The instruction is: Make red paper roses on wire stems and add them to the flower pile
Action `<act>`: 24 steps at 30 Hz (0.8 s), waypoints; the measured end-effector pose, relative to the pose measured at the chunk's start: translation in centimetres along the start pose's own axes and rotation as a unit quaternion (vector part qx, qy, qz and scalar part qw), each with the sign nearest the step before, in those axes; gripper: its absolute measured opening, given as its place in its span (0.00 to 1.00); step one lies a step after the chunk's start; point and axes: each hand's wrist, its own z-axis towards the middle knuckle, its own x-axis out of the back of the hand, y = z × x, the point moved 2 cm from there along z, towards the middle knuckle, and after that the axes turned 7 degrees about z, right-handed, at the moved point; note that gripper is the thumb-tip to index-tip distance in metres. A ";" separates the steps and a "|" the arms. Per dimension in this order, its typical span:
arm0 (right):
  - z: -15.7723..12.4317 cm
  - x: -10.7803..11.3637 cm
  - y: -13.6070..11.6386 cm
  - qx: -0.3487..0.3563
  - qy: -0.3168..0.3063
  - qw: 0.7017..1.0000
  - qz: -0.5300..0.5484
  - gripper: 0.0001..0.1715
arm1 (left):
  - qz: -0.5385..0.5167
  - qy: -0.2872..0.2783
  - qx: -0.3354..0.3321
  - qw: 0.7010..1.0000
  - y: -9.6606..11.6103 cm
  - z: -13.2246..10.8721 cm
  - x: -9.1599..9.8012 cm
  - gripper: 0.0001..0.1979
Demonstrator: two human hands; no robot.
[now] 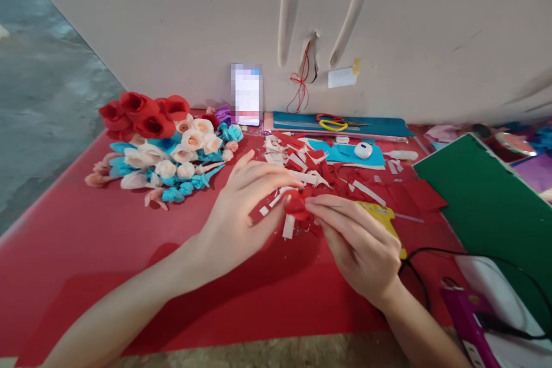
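My left hand (241, 213) and my right hand (357, 238) meet over the red mat (86, 241). Both pinch a small red paper flower piece (296, 206) between their fingertips, with a white strip hanging under it. Around it lie red and white paper scraps (310, 175). A yellow glue gun (382, 215) lies just behind my right hand, partly hidden by it.
A pile of finished paper roses (164, 149), red, peach, white and blue, lies at the left. A phone (246, 95) leans on the wall. Scissors (332, 122) lie on blue sheets; a green sheet (487, 201) and a black cable (431, 253) are at the right.
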 end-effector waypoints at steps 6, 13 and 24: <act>-0.4 -0.4 -0.3 0.071 -0.046 0.996 -0.002 0.11 | -0.040 0.026 -0.099 0.994 1.2 -0.6 1.2 0.08; -0.8 -0.6 -0.8 0.076 -0.054 0.995 0.017 0.08 | -0.014 -0.012 -0.130 0.991 1.4 -0.9 1.5 0.10; -0.2 -0.3 -0.9 0.000 -0.098 0.994 0.039 0.09 | -0.073 -0.087 -0.093 0.989 0.9 -0.4 1.4 0.09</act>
